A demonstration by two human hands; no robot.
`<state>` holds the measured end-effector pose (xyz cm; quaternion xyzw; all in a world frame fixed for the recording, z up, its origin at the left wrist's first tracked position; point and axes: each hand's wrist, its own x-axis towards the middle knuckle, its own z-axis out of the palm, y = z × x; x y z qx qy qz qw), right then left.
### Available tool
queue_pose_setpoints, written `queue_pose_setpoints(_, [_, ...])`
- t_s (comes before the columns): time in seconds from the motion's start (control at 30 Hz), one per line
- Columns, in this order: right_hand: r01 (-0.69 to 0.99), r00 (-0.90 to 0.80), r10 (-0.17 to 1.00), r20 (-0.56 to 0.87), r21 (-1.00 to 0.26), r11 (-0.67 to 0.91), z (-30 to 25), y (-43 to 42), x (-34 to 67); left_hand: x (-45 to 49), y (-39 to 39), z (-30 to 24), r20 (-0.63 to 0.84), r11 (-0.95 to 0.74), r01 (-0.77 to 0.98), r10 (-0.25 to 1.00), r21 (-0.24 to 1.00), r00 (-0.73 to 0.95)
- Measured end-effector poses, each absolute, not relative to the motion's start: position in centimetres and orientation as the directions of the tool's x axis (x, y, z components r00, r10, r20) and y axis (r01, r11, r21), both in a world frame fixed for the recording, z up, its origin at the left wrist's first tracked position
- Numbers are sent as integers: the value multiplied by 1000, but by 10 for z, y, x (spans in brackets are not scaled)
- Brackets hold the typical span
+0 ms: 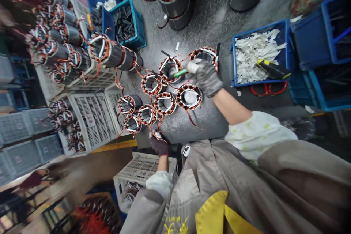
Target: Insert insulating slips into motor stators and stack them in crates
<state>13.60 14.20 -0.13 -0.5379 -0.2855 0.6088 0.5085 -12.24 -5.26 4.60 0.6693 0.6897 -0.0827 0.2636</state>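
Observation:
My right hand (207, 77), in a grey work glove, is closed around a slim green-handled tool (180, 73) whose exact kind I cannot make out. The tool points left over a motor stator (170, 68) wound with copper wire and white lacing. Beside the hand stand a stator (189, 97) below and another stator (205, 54) above, partly covered by the glove. My left hand (159, 144), in a dark glove, is at the table's near edge, fingers pinched around thin copper leads (157, 135) trailing from the smaller stators (147, 114).
A blue bin (233, 58) at right holds white strips and a yellow-black cutter (272, 69); red-handled scissors (268, 88) lie below it. A teal bin (138, 25) with dark pieces and stacked stators (109, 55) stand left. Large black cylinders (178, 11) stand at the back.

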Motion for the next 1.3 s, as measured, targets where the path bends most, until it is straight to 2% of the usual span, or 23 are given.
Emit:
queue_pose_setpoints(0.07, [-318, 85, 926, -369, -890, -326, 12, 116, 163, -120, -77, 41, -415, 234, 953, 900, 193, -137])
queue_pose_setpoints(0.1, [-309, 81, 928, -364, -894, -324, 21, 102, 174, -115, -87, 42, -393, 288, 934, 900, 209, -190])
queue_pose_setpoints(0.17, [-282, 54, 933, -356, -902, -328, 41, 77, 191, -99, -93, 52, -369, 309, 899, 911, 310, -185])
queue_pose_setpoints(0.27, [-258, -4, 938, -346, -906, -335, 74, 49, 205, -67, -73, 80, -289, 158, 885, 957, 438, -28])
queue_pose_setpoints(0.47, [-250, -32, 967, -254, -934, -254, 118, 23, 224, -17, -30, 133, -158, -203, 890, 945, 409, 288])
queue_pose_setpoints(0.6, [-221, -78, 971, -226, -946, -238, 125, 12, 244, 1, -31, 143, -92, -283, 858, 931, 428, 353])
queue_pose_setpoints(0.8, [-289, 159, 971, -180, -949, -128, 136, -1, 277, 21, -24, 147, -76, -379, 840, 895, 387, 439])
queue_pose_setpoints(0.9, [-275, 101, 979, -178, -950, -145, 142, -7, 280, 34, -18, 153, -111, -394, 829, 876, 397, 470])
queue_pose_setpoints(0.97, [-272, 44, 979, -197, -946, -178, 142, -11, 276, 43, -17, 157, -140, -344, 797, 874, 497, 465])
queue_pose_setpoints(1.0, [-283, 32, 977, -211, -940, -193, 141, -13, 273, 47, -18, 157, -178, -277, 754, 870, 596, 460])
queue_pose_setpoints(1.1, [-355, 66, 968, -241, -913, -202, 132, -21, 264, 63, -28, 155, -336, 29, 520, 793, 854, 508])
queue_pose_setpoints(1.2, [-361, 106, 963, -246, -912, -193, 118, -25, 267, 80, -35, 146, -421, 289, 309, 681, 906, 599])
queue_pose_setpoints(1.3, [-255, 225, 951, -211, -955, -152, 105, -21, 296, 87, -25, 133, -377, 294, 237, 740, 926, 557])
